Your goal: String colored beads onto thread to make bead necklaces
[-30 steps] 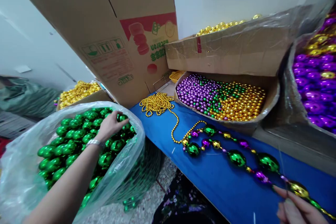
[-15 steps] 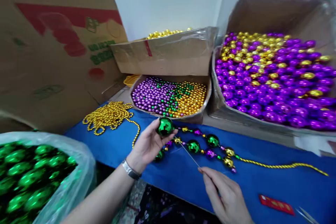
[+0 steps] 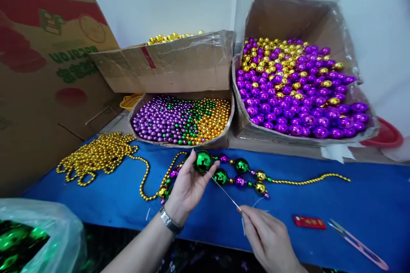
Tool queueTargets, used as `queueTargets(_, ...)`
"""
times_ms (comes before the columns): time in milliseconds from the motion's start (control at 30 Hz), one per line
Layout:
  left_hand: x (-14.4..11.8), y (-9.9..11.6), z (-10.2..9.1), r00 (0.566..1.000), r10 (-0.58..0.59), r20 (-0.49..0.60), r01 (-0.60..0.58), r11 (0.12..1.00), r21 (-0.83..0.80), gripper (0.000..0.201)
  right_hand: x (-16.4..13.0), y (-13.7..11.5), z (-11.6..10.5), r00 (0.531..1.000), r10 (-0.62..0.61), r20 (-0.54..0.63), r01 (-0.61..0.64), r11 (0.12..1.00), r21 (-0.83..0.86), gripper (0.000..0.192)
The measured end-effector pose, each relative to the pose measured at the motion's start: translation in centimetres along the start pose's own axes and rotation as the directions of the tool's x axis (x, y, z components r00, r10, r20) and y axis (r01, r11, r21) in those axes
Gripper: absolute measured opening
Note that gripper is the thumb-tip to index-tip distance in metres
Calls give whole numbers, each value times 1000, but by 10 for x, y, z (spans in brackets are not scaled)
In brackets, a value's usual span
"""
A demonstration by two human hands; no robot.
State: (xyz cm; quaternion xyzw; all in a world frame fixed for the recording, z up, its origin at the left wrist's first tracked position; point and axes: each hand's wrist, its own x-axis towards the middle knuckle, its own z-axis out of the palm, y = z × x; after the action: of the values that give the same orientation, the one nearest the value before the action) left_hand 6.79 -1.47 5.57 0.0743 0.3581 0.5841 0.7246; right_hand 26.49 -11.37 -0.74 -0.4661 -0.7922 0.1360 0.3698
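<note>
Between the fingertips of my left hand sits a large shiny green bead. A thin needle runs from the bead's lower side down to my right hand, which pinches its near end. Pale thread hangs by the right fingers. Behind the left hand lies a bead necklace of green, purple and gold beads, ending at the right in a strand of small gold beads. Part of the necklace is hidden by my left hand.
A heap of gold bead strands lies at the left. A box of small mixed beads and a box of purple and gold beads stand behind. Pink-handled thread snips and a red packet lie right; a plastic-lined container stands front left.
The view has swung to the right, bringing the thread snips and a red basin into fuller sight. My hands keep the same hold on the green bead and the needle.
</note>
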Motion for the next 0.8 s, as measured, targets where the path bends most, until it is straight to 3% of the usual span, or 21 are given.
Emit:
queueTargets(133, -2, -5, 0, 1000, 26, 17, -26, 999, 19, 22, 0, 0, 1, 1000, 3, -8, -3, 999, -42, 24)
queueTargets(333, -18, -19, -2, 973, 32, 228, -69, 985, 157, 25, 10, -1, 8, 996, 44, -73, -49, 997, -61, 22)
queueTargets(567, -22, -22, -10, 946, -9, 324, -90, 953, 289, 33, 11, 6, 10, 997, 42, -64, -45, 997, -56, 23)
queueTargets(667, -25, -29, -12, 934, -34, 355, -116, 911, 395, 38, 11, 7, 11, 995, 1, -103, -12, 994, -106, 22)
queueTargets(800, -24, -23, -8, 881, -52, 470, -251, 792, 557, 39, 13, 7, 5, 993, 65, -98, -66, 998, -1, 21)
